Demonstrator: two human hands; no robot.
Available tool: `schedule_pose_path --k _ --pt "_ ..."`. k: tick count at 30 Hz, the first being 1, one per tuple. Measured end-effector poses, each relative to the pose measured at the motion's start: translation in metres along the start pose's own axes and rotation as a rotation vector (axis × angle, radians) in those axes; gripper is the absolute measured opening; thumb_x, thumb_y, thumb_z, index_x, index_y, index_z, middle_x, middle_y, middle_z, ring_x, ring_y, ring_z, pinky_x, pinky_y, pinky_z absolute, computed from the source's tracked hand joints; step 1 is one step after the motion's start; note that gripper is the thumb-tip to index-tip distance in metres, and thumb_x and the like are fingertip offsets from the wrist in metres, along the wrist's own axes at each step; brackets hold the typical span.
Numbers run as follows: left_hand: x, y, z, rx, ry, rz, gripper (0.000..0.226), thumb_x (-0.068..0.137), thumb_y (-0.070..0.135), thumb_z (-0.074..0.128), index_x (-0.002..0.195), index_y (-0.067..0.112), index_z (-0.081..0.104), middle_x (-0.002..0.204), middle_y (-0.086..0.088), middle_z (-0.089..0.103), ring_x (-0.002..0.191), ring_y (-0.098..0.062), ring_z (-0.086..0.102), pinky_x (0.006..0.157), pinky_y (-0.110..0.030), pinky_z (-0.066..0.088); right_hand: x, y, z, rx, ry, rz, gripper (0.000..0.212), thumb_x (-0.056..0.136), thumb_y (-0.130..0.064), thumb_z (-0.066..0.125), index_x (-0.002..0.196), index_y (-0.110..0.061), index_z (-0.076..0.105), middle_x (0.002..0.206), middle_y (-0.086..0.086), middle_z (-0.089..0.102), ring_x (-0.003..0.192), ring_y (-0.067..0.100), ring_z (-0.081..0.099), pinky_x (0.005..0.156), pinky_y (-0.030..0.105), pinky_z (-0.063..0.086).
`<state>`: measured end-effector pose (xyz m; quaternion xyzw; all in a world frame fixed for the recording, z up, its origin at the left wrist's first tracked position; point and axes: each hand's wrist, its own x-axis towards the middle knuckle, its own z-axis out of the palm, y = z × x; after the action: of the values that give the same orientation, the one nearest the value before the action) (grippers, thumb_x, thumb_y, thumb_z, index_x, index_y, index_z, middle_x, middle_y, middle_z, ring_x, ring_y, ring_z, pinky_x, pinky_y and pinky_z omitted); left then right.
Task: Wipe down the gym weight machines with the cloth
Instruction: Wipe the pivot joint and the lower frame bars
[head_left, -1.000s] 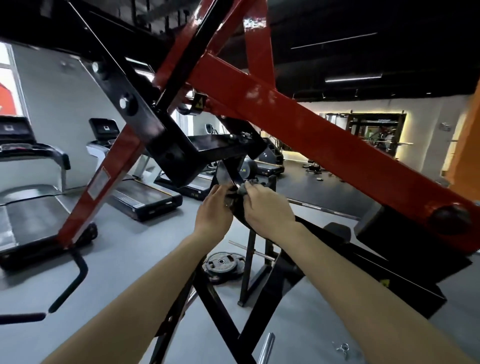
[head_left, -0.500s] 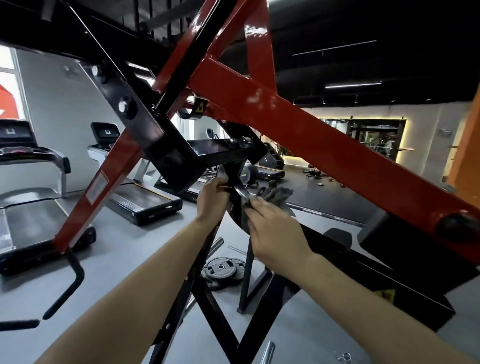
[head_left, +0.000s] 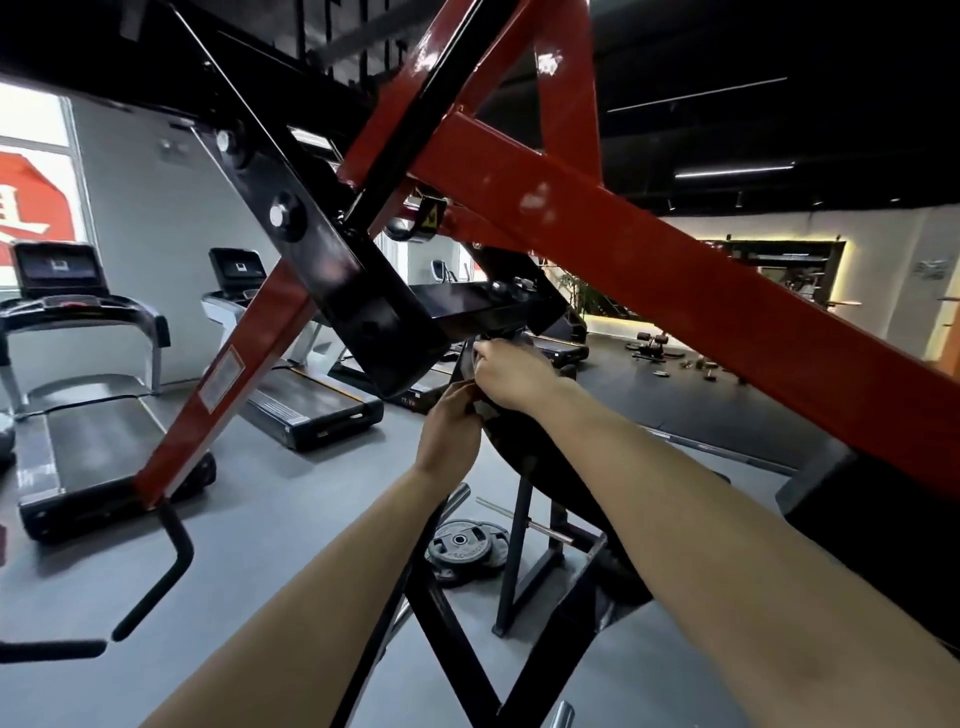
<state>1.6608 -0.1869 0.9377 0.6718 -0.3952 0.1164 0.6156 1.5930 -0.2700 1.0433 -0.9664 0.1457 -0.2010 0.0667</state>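
Frame centre: left hand (head_left: 451, 434) pinches cloth (head_left: 484, 410) against machine pad (head_left: 519, 449). Right hand (head_left: 511, 375), just above, is curled; its grip cannot be determined.

Our right hand (head_left: 511, 375) has climbed to just under the black bracket (head_left: 467, 306), now above our left hand (head_left: 451, 434), which has dropped lower; the cloth (head_left: 485, 410) is now mostly hidden between them.

- Daylight is admitted through a blown-out window (head_left: 31, 156) far left of the red beam (head_left: 649, 291).
- Glare patches are seen on the beam.
- Above the beam, the ceiling (head_left: 779, 52) is left dark.
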Motion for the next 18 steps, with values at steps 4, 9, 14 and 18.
schedule_pose_path --k 4,9,14,18 --pt "-0.003 0.007 -0.007 -0.078 -0.074 -0.073 0.034 0.077 0.008 0.056 0.088 0.033 0.075 0.094 -0.004 0.066 0.090 -0.027 0.060 0.088 -0.055 0.050 -0.010 -0.001 -0.005 0.010 -0.016 -0.021 0.031 0.093 -0.015 0.045 0.116 -0.014 0.065 0.127 0.014 0.065 0.119 0.036 0.059 0.084 0.039 0.042" --pt "-0.008 0.017 -0.010 -0.052 -0.118 -0.108 0.037 0.084 0.011 0.054 0.108 0.028 0.077 0.112 -0.004 0.070 0.099 -0.020 0.059 0.092 -0.042 0.048 -0.051 0.015 -0.001 -0.051 0.065 -0.066 0.048 0.093 -0.016 0.048 0.139 -0.022 0.061 0.140 0.005 0.062 0.124 0.036 0.058 0.095 0.045 0.050" --pt "-0.010 0.030 -0.015 0.159 -0.112 -0.178 0.040 0.100 0.004 0.052 0.138 0.007 0.063 0.140 -0.010 0.063 0.123 -0.021 0.061 0.109 -0.036 0.048 -0.031 0.010 -0.007 -0.011 0.014 -0.046 0.034 0.088 -0.014 0.049 0.113 -0.021 0.070 0.117 0.008 0.069 0.110 0.036 0.061 0.079 0.040 0.046" --pt "-0.012 0.039 -0.014 0.158 -0.067 -0.265 0.034 0.098 0.004 0.051 0.127 0.006 0.068 0.120 -0.009 0.071 0.108 -0.027 0.067 0.098 -0.039 0.056 -0.019 0.001 -0.009 -0.016 -0.014 -0.040 0.032 0.087 -0.014 0.053 0.113 -0.017 0.071 0.120 0.011 0.069 0.112 0.036 0.063 0.084 0.038 0.047"
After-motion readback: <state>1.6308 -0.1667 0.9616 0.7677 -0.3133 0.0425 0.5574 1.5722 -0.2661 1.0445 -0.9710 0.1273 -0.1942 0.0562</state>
